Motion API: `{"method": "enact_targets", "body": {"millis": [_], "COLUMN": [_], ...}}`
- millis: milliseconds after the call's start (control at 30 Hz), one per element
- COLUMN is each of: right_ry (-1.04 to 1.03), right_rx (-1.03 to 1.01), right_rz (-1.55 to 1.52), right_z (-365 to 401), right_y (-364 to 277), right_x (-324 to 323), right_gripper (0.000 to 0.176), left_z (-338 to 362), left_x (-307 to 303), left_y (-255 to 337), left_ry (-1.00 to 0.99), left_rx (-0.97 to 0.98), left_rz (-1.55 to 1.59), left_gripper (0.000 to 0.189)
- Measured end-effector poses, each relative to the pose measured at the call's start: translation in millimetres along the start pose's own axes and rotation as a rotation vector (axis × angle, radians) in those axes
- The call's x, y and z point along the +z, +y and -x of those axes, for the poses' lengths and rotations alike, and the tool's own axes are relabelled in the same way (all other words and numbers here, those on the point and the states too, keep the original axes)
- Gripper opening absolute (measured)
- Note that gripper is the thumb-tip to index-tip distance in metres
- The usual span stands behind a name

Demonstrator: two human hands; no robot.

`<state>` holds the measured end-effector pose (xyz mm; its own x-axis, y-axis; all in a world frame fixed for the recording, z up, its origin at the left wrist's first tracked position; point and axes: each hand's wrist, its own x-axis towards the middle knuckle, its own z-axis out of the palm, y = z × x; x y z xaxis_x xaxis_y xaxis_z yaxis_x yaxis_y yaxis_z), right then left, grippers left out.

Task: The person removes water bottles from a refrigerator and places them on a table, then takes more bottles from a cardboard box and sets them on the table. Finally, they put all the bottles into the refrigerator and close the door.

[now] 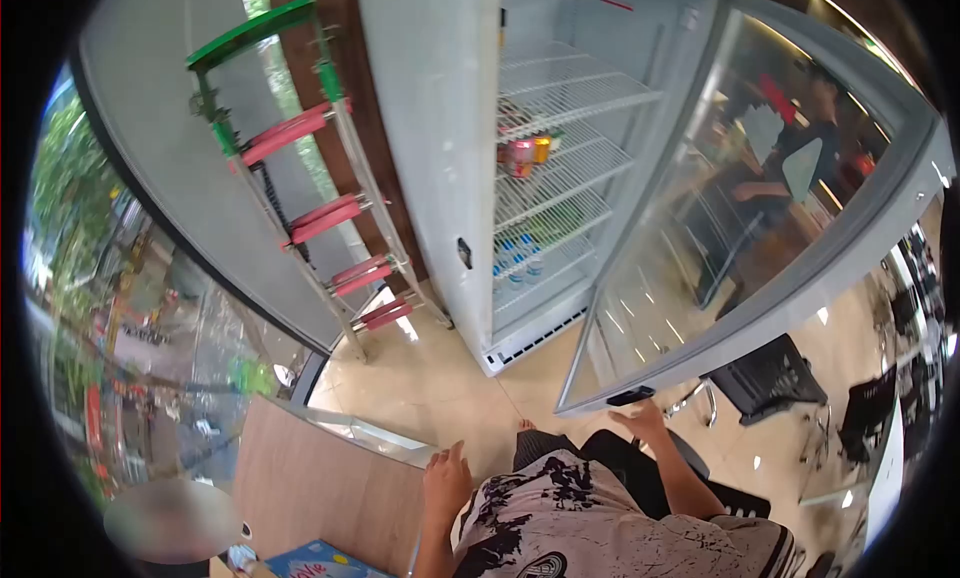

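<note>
An upright white fridge (430, 158) stands ahead with its glass door (700, 238) swung open to the right. My right hand (640, 420) is at the door's lower edge, beside the dark handle (631, 395); its fingers are apart, and whether they touch the handle is unclear. Over by the wooden desk (320, 478), my left hand (448, 470) is raised, empty, with its fingers apart. Inside the fridge, red and orange cans (522, 158) sit on a wire shelf (580, 183), and bottles with blue labels (517, 261) stand lower down.
A folding ladder with red steps (325, 218) and a green top leans left of the fridge. Black chairs (770, 378) stand at the right. A blue box (320, 560) lies on the desk. Glass panes line the left. A person shows through the fridge door's glass or in its reflection.
</note>
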<state>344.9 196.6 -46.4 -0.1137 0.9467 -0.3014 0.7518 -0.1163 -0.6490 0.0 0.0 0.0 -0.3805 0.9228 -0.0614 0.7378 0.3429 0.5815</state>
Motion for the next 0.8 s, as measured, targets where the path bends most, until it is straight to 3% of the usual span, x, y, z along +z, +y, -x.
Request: {"method": "enact_targets", "body": {"millis": [33, 67, 100, 167, 300, 367, 433, 500, 533, 633, 733, 767, 800], "right_ry": [0.117, 0.155, 0.281, 0.484, 0.599, 0.562, 0.588, 0.47, 0.294, -0.05, -0.534, -0.497, -0.438], "right_rx": [-0.099, -0.15, -0.19, -0.073, 0.011, 0.178, 0.21, 0.424, 0.447, 0.159, 0.113, 0.148, 0.115], "right_rz": [-0.199, -0.153, -0.347, -0.526, -0.577, -0.521, -0.524, -0.223, -0.009, 0.321, 0.05, -0.079, -0.099], "right_z": [14.1, 20.4, -20.6, -22.9, 2.3, 6.2, 9.2, 7.5, 13.5, -12.7, -107.7, -134.9, -185.7], "right_y": [3.0, 12.3, -9.7, 52.8, 27.9, 38.1, 64.5, 75.3, 49.9, 32.5, -28.2, -68.8, -52.9], "right_x": [-9.1, -16.8, -9.3, -6.3, -49.2, -67.4, -67.5, -62.3, -65.0, -24.2, 10.1, 11.7, 39.7], "right_gripper": [0.066, 0.055, 0.047, 0.036, 0.035, 0.032, 0.032, 0.04, 0.05, 0.069, 0.057, 0.056, 0.06], "left_z": [-1.9, -5.7, -61.3, -63.8, -82.5, -88.8, -95.3, -106.0, -112.2, -147.8, -210.0, -232.4, -256.2], "left_x": [-2.9, -6.3, 4.3, 7.0, 26.4, 46.4, 69.1, 85.4, 92.3, 118.5, 137.8, 145.5, 158.3], "left_y": [0.4, 0.8, -9.4, -6.3, -6.7, -3.7, -0.6, 4.5, 8.3, 17.3, 37.4, 46.5, 49.9], "left_ry": [-0.054, -0.105, -0.046, -0.14, -0.147, -0.182, -0.229, -0.257, -0.275, -0.301, -0.368, -0.424, -0.438], "left_rx": [0.078, 0.154, 0.232, 0.314, 0.356, 0.35, 0.352, 0.347, 0.347, 0.316, 0.315, 0.33, 0.323], "left_rz": [0.001, 0.006, -0.024, -0.047, 0.061, 0.127, 0.161, 0.188, 0.235, 0.25, 0.139, 0.072, 0.067], "left_gripper": [0.033, 0.032, 0.032, 0.034, 0.034, 0.031, 0.033, 0.034, 0.035, 0.04, 0.049, 0.054, 0.054]}}
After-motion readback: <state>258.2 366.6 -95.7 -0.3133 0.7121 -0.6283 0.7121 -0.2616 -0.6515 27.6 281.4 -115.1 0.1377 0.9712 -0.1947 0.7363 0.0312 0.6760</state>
